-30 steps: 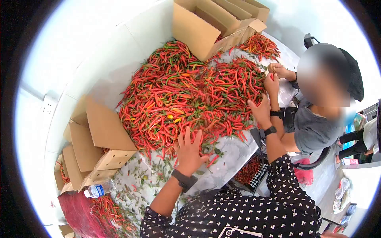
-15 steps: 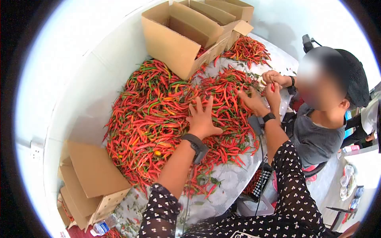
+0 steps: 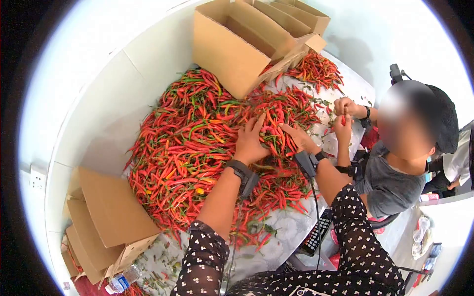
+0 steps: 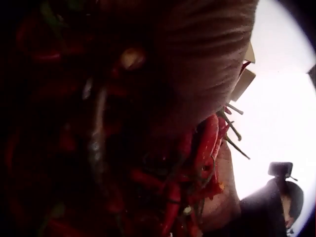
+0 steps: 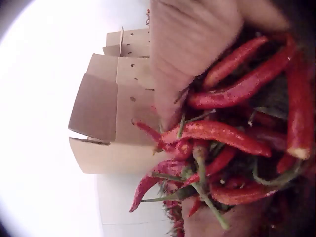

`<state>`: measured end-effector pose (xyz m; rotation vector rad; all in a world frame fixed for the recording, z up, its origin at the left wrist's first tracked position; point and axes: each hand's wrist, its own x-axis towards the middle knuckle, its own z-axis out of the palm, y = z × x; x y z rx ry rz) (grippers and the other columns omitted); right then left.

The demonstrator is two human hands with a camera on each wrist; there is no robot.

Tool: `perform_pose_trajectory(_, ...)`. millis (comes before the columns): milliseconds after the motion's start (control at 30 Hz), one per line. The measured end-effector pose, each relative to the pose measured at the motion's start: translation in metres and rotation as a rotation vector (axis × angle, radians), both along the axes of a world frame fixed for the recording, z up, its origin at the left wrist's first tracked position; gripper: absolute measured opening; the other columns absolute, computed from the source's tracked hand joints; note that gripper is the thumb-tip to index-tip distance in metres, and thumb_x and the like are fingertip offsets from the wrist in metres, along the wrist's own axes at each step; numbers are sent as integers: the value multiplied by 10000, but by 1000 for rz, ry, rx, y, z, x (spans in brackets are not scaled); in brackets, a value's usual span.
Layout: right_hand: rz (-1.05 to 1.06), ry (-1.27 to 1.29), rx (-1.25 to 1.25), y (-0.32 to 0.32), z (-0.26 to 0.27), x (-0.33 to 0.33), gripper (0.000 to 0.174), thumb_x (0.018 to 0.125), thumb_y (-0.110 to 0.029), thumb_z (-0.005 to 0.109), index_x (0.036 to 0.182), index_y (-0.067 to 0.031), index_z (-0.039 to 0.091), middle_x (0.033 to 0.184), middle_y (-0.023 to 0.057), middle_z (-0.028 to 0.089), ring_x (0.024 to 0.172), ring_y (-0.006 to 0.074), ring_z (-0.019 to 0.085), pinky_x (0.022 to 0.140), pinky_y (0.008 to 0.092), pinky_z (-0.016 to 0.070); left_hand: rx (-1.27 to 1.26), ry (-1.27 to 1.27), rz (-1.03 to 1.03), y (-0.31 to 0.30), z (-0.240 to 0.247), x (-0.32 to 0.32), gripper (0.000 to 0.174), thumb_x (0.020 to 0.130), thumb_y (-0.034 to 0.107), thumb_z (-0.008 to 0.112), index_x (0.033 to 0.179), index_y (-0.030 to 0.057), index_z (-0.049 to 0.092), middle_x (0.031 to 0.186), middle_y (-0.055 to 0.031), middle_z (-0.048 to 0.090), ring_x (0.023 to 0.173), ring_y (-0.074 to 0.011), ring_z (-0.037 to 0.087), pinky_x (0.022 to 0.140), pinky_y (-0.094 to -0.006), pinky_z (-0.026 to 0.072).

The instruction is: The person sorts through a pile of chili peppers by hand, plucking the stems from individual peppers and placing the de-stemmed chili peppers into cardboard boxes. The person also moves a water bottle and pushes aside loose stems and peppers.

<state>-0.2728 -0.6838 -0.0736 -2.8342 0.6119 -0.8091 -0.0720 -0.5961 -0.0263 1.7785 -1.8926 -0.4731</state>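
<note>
A broad heap of red chili peppers (image 3: 182, 143), with some green and orange ones mixed in, covers much of the table. My left hand (image 3: 250, 144) and right hand (image 3: 303, 140) face each other over its right part, fingers curved round a bunch of chili peppers (image 3: 276, 127) held between them. In the right wrist view, the bunch (image 5: 217, 136) shows red pods and green stems against the palm. The left wrist view is dark, with the palm (image 4: 207, 64) above more chili peppers (image 4: 207, 140) and part of the other hand beyond them.
Open cardboard boxes (image 3: 232, 54) stand behind the heap, and others (image 3: 113, 212) at the left. A water bottle (image 3: 118, 284) lies near the lower-left boxes. At the right sits another person (image 3: 395, 172), both hands on a pepper. Cables hang from my wrist devices.
Both hands were spread and apart above the heap. They have come down and closed in from both sides on a bunch of chili peppers. The head view has shifted.
</note>
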Motion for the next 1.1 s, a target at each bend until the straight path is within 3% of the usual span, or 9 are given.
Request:
perform_pose_trajectory(67,-273,-531,1437,37,45,30,517,812,-347,612,1181,-6,494,1043,91,592,904,182,580,798,305,465,-12,92,10,12,10,10,990,540,260,749,1375,257,220,1342,-143,304,1134,-461,338,930,-499,362)
perform_pose_trajectory(100,-223,-627,1660,28,19,34,437,814,-343,611,1104,-23,546,987,73,622,848,160,604,746,286,483,-28,122,-12,17,15,15,940,554,234,735,1363,243,256,1330,-145,318,1121,-442,362,927,-480,365)
perform_pose_trajectory(200,-25,-809,1384,33,-11,46,373,820,-297,607,1076,-32,549,955,62,634,774,128,621,653,252,503,-99,184,-36,38,40,31,819,577,158,701,1316,217,353,1291,-149,363,1079,-400,422,916,-444,375)
perform_pose_trajectory(233,-161,-862,1790,77,74,62,365,821,-234,608,1120,-45,516,1003,64,610,841,142,614,692,267,513,-186,186,-44,46,46,34,810,574,142,695,1309,221,363,1277,-150,374,1069,-398,431,909,-441,381)
perform_pose_trajectory(367,-52,-957,1867,133,105,93,375,815,-123,603,1153,-49,458,1042,65,583,901,165,600,734,321,526,-252,142,39,114,78,58,793,568,91,669,1294,236,383,1265,-145,380,1061,-392,436,899,-436,389)
perform_pose_trajectory(933,476,-263,1943,369,87,224,703,830,-102,583,1392,-95,161,1323,98,366,1100,165,458,814,322,460,-120,-148,678,468,26,142,604,631,65,677,1206,97,497,1285,-209,396,1132,-352,451,928,-398,399)
perform_pose_trajectory(1000,405,25,1695,378,121,224,666,832,-130,578,1380,-75,202,1185,76,468,916,118,515,673,259,455,-101,-139,786,503,27,147,581,642,45,656,1200,91,500,1284,-218,392,1128,-353,454,921,-398,404)
perform_pose_trajectory(1067,522,75,1628,370,96,227,591,821,-166,581,1333,-53,308,844,2,481,595,45,363,499,203,328,-90,-141,897,531,24,141,559,653,24,636,1193,85,504,1284,-228,387,1125,-355,457,914,-398,409)
perform_pose_trajectory(1100,482,107,1637,367,91,224,560,819,-176,580,1311,-49,345,862,18,495,619,67,396,528,223,356,-71,-102,1014,543,23,138,550,659,11,618,1193,75,500,1283,-236,383,1127,-361,451,916,-398,405)
